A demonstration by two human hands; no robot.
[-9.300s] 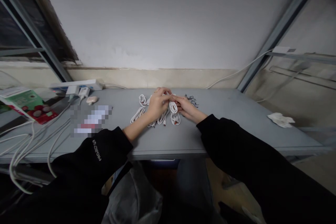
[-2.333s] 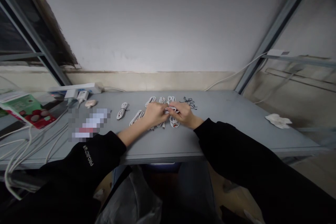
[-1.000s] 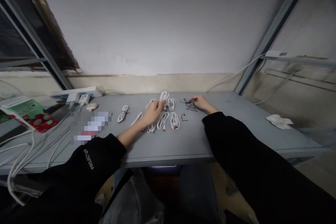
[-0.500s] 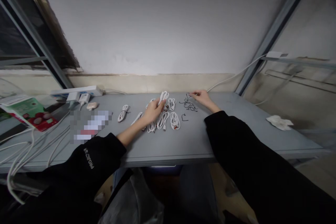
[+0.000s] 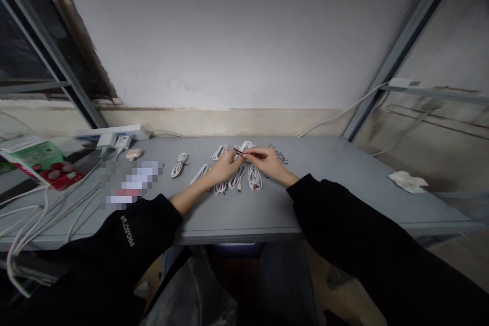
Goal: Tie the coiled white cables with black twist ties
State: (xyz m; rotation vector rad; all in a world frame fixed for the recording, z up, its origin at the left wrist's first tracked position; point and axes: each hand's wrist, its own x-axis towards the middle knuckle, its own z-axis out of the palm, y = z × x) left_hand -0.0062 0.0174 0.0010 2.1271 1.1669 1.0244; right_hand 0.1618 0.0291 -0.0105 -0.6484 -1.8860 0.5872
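My left hand (image 5: 225,167) is closed on a coiled white cable (image 5: 243,147) above the middle of the desk. Against that coil, my right hand (image 5: 267,163) pinches a short black twist tie (image 5: 238,151), and the fingertips of both hands nearly meet. Several other coiled white cables (image 5: 254,177) lie around and below the hands. Apart from them, to the left, one coil (image 5: 179,165) has a black tie around its middle. A loose heap of black twist ties (image 5: 280,156) is partly hidden behind my right hand.
A power strip (image 5: 139,132) with plugged-in chargers stands at the back left, near an earbud case (image 5: 134,154). Left of these is a green and red package (image 5: 49,163), with loose white cables (image 5: 46,219) in front. A crumpled tissue (image 5: 408,182) lies on the desk's right.
My right hand has moved left from the heap of ties to the coil in my left hand, bringing a black twist tie. The left hand with its cable has lowered slightly.
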